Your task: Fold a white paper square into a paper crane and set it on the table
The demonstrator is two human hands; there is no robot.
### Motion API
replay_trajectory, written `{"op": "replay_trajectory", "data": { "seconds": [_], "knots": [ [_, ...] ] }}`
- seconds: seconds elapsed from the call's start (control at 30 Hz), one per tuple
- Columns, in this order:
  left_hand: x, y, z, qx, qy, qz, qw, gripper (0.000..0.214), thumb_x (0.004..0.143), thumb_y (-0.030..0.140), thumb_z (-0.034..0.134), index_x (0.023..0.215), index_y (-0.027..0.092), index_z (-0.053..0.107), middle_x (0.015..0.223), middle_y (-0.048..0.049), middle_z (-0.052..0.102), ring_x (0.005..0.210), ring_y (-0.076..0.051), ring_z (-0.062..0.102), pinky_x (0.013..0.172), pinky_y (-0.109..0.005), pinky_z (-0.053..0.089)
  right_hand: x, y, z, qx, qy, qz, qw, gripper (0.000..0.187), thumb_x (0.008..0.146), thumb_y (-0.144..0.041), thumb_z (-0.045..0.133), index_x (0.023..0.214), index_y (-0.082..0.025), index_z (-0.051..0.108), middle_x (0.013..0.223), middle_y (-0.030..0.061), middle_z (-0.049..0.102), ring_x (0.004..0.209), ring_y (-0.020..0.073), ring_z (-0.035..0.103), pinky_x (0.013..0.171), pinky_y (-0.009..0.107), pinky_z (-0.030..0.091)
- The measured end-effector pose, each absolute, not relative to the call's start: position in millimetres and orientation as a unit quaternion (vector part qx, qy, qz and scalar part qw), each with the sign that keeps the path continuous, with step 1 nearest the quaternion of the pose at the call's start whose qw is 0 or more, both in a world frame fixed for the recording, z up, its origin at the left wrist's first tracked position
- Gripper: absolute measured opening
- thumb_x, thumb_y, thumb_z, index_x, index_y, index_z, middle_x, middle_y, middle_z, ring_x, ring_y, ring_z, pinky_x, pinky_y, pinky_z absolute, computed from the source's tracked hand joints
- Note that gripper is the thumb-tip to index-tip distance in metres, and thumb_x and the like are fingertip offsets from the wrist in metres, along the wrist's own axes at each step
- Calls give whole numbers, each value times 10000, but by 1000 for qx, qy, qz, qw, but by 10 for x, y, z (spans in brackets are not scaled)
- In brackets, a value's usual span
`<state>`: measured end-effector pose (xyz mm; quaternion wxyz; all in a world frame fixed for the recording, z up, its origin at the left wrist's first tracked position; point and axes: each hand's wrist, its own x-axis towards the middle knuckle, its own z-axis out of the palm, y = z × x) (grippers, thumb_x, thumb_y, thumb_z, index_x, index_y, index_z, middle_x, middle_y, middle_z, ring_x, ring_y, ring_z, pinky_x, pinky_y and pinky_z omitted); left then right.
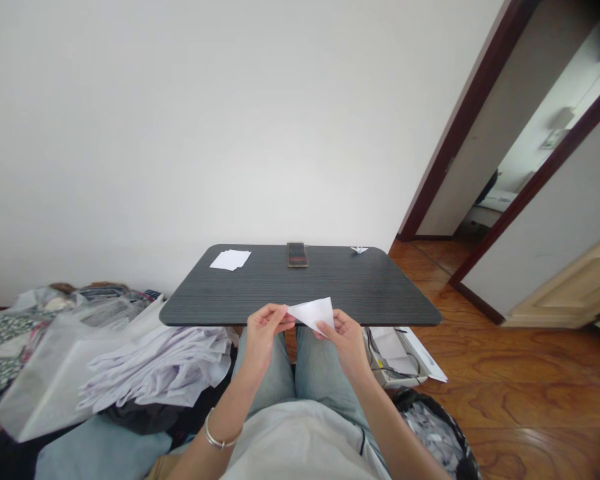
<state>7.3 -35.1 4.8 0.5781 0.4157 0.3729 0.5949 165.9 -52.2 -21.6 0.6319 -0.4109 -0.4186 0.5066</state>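
Left hand (263, 337) and right hand (343, 343) pinch a folded white paper triangle (313, 315); black bag (433, 433) at lower right, cut off, holds white scraps (427, 430), hard to make out.

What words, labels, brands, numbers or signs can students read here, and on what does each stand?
None is legible. Markings on the rectangular object on the dark table are too small to read; the folded white paper between the left hand and right hand shows no print.

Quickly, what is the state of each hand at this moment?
Left hand: closed, pinching the white paper.
Right hand: closed, holding the same white paper.
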Motion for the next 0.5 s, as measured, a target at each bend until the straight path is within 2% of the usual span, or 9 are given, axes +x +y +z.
{"op": "replay_trajectory", "data": {
  "seconds": [0.23,0.37,0.5],
  "knots": [
    [55,-352,69,402,366,603,584,357,757,440,597,834,98,663,742,-78,699,664,-154,663,595,-239,547,1671,-516,-231,-411,-419,506,632,253,622,-330,769,765,-176,627,678,-1,690,595,133,610,561,238,519],
    [67,-360,84,438,368,593,567,322,658,313,724,901,137,609,677,-10,661,662,-143,648,587,-239,551,1657,-512,-240,-406,-417,512,631,253,620,-325,771,764,-175,628,682,-1,693,586,131,609,554,234,517],
    [106,-359,108,449,367,602,549,282,630,263,741,833,142,588,683,7,642,634,-125,632,567,-231,549,1645,-519,-240,-400,-415,532,620,258,628,-321,768,792,-172,636,689,2,696,575,122,609,557,226,516]
  ]
}}
